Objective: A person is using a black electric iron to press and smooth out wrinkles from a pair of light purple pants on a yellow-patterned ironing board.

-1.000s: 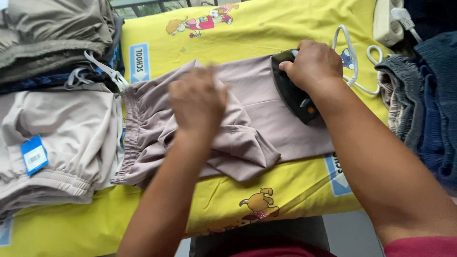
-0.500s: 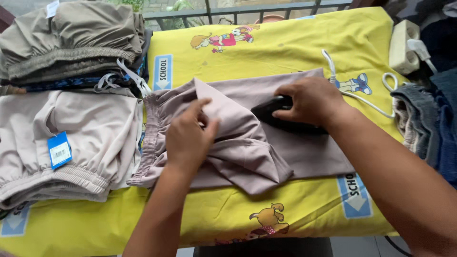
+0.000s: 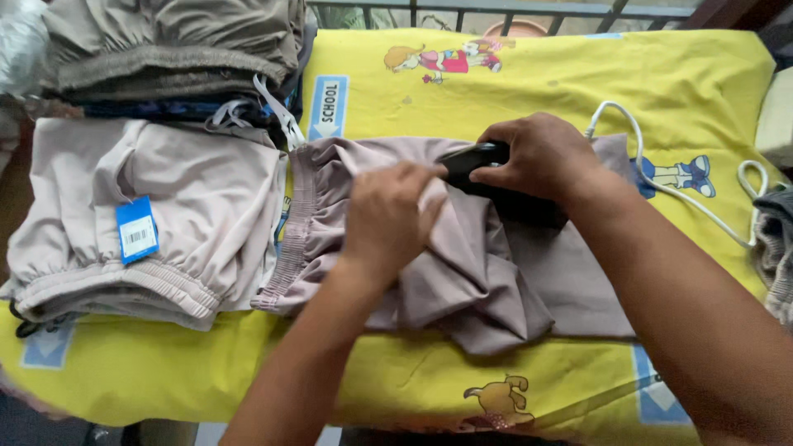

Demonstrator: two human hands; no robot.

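Observation:
A taupe pair of shorts (image 3: 487,281) with an elastic waistband lies rumpled on the yellow cartoon-print cloth (image 3: 529,78). My left hand (image 3: 384,219) presses down on its upper part and pinches a fold of fabric. My right hand (image 3: 537,157) grips a black iron (image 3: 496,186) that rests on the shorts, its tip close to my left fingers. The iron's white cord (image 3: 661,186) trails off to the right.
A folded beige garment with a blue tag (image 3: 136,227) lies at the left. Behind it sits a pile of folded clothes (image 3: 165,49). More grey clothing (image 3: 776,239) is at the right edge. A dark railing (image 3: 496,10) runs along the back.
The iron has slid left across the shorts towards the waistband. My left hand stays on the fabric, now gripping a fold close to the iron's tip.

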